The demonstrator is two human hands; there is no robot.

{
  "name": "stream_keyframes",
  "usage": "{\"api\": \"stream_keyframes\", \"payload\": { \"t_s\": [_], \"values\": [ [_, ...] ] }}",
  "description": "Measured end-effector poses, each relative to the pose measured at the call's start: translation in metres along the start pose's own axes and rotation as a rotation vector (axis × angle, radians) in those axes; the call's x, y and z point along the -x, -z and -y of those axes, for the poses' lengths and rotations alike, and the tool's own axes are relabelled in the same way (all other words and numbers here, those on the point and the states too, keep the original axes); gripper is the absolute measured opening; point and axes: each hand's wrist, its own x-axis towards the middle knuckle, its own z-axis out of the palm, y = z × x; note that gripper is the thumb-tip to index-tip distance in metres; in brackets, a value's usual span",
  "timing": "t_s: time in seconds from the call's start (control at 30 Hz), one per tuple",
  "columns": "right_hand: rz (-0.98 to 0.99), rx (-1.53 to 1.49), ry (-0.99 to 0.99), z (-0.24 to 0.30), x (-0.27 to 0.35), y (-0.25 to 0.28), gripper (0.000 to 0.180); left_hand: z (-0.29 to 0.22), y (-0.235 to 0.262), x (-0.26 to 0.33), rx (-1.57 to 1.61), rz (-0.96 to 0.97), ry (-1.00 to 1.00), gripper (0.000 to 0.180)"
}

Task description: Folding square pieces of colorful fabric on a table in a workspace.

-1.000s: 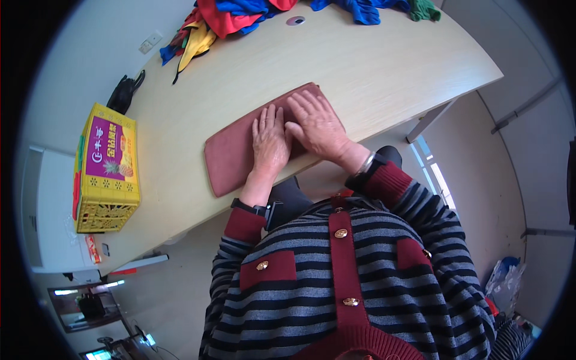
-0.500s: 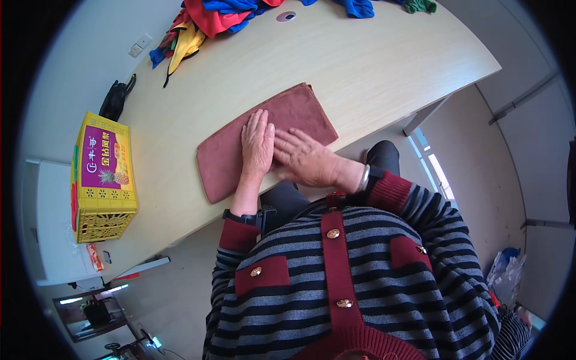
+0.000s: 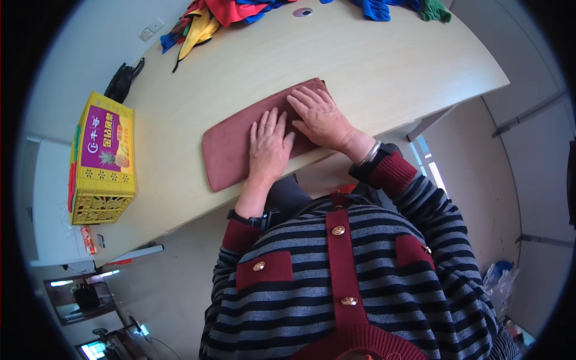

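Note:
A brownish-red folded cloth lies flat on the pale wooden table, close to its near edge. My left hand rests on the middle of the cloth, palm down with the fingers stretched out. To the right of it, my right hand lies flat across the cloth's right part, its fingers pointing up and left and slightly spread. Neither hand grips anything. The cloth's right corner is partly hidden under the right hand.
A yellow crate with a purple panel stands at the table's left. Behind it lies a black bundle. Red, blue and yellow cloths are heaped at the far edge, with a green cloth further right.
My right hand has moved right and away from me over the cloth, parting from the left. My left hand has shifted slightly nearer me. The cloth's right part now looks narrower.

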Motion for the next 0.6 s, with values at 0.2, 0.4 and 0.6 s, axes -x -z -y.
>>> {"api": "stream_keyframes", "payload": {
  "t_s": [0.2,0.4,0.6],
  "values": [
    [0.014,0.177,-0.049,0.005,-0.002,-0.018,0.058,0.065,0.017,0.031,-0.213,0.087,0.390,0.060],
    [0.093,0.179,-0.013,0.007,-0.001,-0.008,0.059,0.138,0.043,0.098,-0.258,-0.005,0.698,0.059],
    [0.118,0.132,0.014,0.006,0.017,0.003,0.058,0.132,0.065,0.124,-0.227,-0.145,0.774,0.045]
  ]
}}
